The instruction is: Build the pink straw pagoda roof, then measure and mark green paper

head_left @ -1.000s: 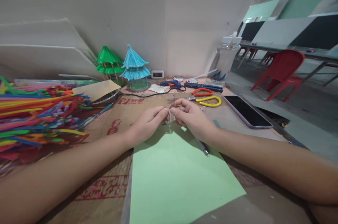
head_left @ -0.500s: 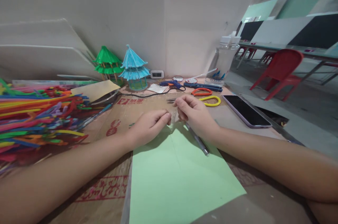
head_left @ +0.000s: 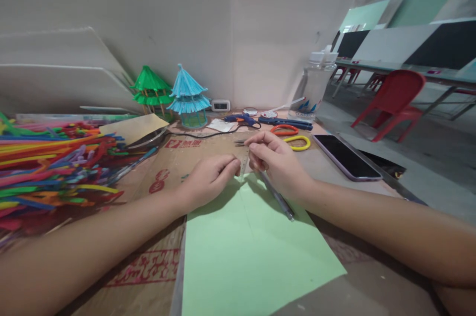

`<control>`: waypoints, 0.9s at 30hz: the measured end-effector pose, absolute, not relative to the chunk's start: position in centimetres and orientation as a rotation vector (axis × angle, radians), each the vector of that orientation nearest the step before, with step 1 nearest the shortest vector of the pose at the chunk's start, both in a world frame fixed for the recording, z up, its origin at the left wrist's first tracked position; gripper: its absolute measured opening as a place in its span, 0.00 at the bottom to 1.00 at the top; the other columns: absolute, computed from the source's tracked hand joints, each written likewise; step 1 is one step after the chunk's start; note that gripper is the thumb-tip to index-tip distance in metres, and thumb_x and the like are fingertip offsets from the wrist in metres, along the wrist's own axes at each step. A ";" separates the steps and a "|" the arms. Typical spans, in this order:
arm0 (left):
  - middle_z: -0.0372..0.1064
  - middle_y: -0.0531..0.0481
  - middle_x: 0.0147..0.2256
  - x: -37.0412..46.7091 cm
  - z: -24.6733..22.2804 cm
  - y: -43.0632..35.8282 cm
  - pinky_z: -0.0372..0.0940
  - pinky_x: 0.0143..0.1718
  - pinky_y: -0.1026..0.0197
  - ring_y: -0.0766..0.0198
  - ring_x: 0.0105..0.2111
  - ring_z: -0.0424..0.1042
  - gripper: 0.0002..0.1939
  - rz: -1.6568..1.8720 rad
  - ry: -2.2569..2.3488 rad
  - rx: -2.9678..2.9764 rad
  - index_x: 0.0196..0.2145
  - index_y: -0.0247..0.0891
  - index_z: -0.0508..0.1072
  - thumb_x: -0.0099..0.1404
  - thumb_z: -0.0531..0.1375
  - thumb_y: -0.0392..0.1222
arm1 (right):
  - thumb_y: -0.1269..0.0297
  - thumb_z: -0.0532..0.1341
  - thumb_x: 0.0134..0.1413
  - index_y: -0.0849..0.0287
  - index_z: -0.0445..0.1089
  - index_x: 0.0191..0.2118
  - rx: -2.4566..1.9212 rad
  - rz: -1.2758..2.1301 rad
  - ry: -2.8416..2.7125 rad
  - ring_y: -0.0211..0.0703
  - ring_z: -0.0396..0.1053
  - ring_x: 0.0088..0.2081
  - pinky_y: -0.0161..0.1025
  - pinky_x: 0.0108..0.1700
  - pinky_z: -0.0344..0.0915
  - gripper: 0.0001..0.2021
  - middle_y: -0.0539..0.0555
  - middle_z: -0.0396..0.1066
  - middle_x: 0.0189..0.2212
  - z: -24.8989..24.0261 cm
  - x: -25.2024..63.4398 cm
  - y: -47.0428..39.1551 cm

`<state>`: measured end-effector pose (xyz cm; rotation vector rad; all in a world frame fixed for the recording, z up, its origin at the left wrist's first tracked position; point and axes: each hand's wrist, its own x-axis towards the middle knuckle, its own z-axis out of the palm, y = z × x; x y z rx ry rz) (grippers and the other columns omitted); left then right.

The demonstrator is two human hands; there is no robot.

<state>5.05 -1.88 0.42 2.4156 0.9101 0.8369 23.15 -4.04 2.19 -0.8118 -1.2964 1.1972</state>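
A narrow clear ruler (head_left: 244,167) with small dark marks shows between my two hands, above the far edge of a light green sheet of paper (head_left: 256,256). My left hand (head_left: 211,179) is closed, its thumb and curled fingers at the ruler's left side. On the other side, my right hand (head_left: 275,162) is closed too, with bent fingers at the ruler; its inner fingertips are partly hidden. A grey pen (head_left: 284,206) lies slantwise on the paper, its upper end under my right hand. Thin pencil-like lines run down the sheet from the ruler.
Scissors with an orange and yellow handle (head_left: 299,144) lie beyond my right hand. A phone (head_left: 347,157) is to the right. Pipe cleaners (head_left: 55,167) pile up at left. Behind stand green (head_left: 150,83) and blue (head_left: 189,93) model pavilions, a glue gun (head_left: 241,118) and a bottle (head_left: 314,85).
My right fingers and thumb have shifted slightly at the ruler. My left hand, the paper and the pen stay where they were.
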 end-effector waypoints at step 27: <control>0.69 0.53 0.27 4.8 0.2 -2.1 0.58 0.33 0.63 0.64 0.29 0.69 0.18 0.829 0.917 2.532 0.29 0.37 0.69 0.74 0.48 0.45 | 0.72 0.56 0.50 0.58 0.64 0.29 -0.964 0.973 -1.584 0.33 0.62 0.17 0.31 0.22 0.59 0.03 0.44 0.66 0.14 4.0 24.3 -3.5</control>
